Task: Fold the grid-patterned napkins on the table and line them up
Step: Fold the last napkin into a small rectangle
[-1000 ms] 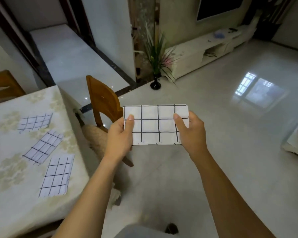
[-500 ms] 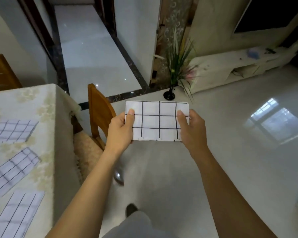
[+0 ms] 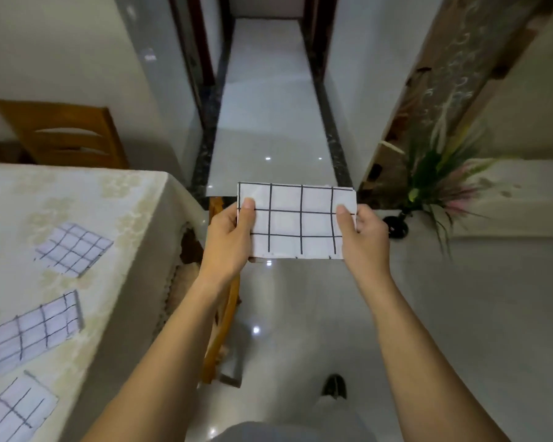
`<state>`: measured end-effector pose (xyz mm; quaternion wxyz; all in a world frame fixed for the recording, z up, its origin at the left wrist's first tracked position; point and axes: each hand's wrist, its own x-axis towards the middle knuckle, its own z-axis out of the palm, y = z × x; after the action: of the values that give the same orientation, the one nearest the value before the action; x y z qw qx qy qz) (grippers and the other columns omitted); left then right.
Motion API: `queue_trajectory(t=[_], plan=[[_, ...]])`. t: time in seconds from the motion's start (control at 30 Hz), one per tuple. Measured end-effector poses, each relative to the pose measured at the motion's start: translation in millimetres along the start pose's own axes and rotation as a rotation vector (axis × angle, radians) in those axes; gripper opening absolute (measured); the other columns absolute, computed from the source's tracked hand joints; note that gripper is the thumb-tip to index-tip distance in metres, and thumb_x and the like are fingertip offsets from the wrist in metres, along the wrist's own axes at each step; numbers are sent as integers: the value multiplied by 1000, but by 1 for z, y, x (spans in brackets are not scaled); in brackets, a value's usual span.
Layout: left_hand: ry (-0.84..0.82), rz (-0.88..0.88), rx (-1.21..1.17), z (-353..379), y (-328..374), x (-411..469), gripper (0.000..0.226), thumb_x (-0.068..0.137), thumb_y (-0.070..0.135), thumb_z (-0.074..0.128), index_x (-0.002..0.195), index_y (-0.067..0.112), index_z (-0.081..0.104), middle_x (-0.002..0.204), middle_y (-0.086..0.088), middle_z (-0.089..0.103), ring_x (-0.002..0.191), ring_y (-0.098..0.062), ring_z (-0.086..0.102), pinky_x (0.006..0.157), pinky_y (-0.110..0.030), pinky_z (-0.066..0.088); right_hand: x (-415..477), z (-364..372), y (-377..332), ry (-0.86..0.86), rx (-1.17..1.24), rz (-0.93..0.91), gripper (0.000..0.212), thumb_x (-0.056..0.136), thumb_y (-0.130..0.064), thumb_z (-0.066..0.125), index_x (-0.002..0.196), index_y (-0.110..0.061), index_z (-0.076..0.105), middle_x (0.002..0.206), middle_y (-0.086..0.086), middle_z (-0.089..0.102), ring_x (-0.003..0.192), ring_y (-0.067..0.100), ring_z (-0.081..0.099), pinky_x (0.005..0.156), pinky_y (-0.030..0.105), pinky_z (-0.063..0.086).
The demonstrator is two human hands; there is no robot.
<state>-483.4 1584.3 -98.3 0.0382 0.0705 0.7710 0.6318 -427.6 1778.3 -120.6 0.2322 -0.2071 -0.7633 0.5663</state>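
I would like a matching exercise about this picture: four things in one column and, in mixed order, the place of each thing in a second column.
Things:
1. folded napkin
2. black vase
3. far chair
4. middle napkin

Places:
A. standing on the floor, at the right
B. in the air, pinched between the left hand and the right hand
C. behind the table
D. lying flat on the table

Pairs: 1-B, 2-A, 3-C, 4-D

white napkin [image 3: 300, 224], black grid lines
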Motion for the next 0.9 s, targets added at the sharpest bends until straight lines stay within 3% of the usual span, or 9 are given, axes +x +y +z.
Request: queue_trajectory(t=[0.07, 0.17, 0.27, 0.37, 0.43, 0.57, 0.67, 0.77, 0.9], plan=[[114, -32, 18, 6, 8, 16, 47, 110, 35, 42, 96, -2, 69, 80, -11, 75, 70, -7, 68, 57, -13, 50, 36, 10, -2, -84, 18, -18, 48, 97, -43, 57, 87, 4, 51, 77, 30, 57, 64, 38, 55, 58, 42, 44], [250, -41, 14, 7, 20, 31, 38, 110, 34, 41, 95, 20, 72, 82, 11, 77, 78, -1, 73, 64, -11, 51, 78, 28, -11, -231, 71, -65, 45, 99, -37, 58, 75, -1, 43, 63, 14, 40, 57, 16, 37, 55, 34, 30], [408, -64, 21, 6, 20, 42, 40, 109, 37, 41, 94, 19, 73, 84, 9, 78, 79, -7, 73, 66, -18, 55, 109, 49, -17, -398, 114, -88, 44, 100, -34, 59, 83, 5, 49, 64, 14, 43, 62, 12, 37, 58, 29, 30], [561, -101, 4, -1, 13, 50, 39, 110, 34, 42, 90, 19, 72, 80, 11, 77, 74, -1, 71, 62, -11, 50, 127, 77, -27, -553, 115, -79, 31, 102, -23, 57, 75, -10, 52, 56, -16, 50, 53, -1, 41, 53, 18, 35], [614, -123, -21, -7, 4, 59, 38, 109, 36, 42, 94, 20, 73, 86, 9, 78, 78, -3, 72, 65, -13, 52, 139, 99, -30, -643, 100, -91, 27, 102, -18, 56, 75, -19, 52, 54, -24, 55, 50, -6, 50, 51, 9, 37], [731, -181, -22, -27, -17, 101, 37, 109, 38, 44, 98, 17, 73, 89, 1, 78, 80, -8, 72, 68, -18, 54, 171, 153, -37, -764, 97, -121, 12, 102, -19, 57, 108, -13, 65, 91, -12, 68, 72, -15, 63, 56, 5, 46], [776, -197, -31, -42, -27, 146, 34, 109, 37, 44, 94, 21, 70, 89, 2, 77, 80, -8, 72, 69, -22, 56, 204, 187, -42, -803, 57, -141, 17, 101, -21, 57, 115, -15, 65, 96, -12, 68, 77, -16, 63, 57, 4, 46], [753, -180, -7, -54, -27, 180, 35, 108, 38, 45, 93, 23, 72, 88, 4, 77, 80, -7, 72, 71, -25, 57, 235, 210, -48, -775, 47, -166, 19, 101, -25, 59, 117, -20, 67, 101, -11, 71, 89, -3, 68, 63, 9, 50], [852, -176, -11, -69, -24, 217, 34, 109, 35, 44, 95, 20, 71, 86, 9, 74, 74, 5, 67, 59, -10, 46, 267, 258, -54, -816, 59, -117, 18, 101, -26, 58, 116, -21, 66, 102, -8, 71, 86, -4, 67, 60, 9, 50]])
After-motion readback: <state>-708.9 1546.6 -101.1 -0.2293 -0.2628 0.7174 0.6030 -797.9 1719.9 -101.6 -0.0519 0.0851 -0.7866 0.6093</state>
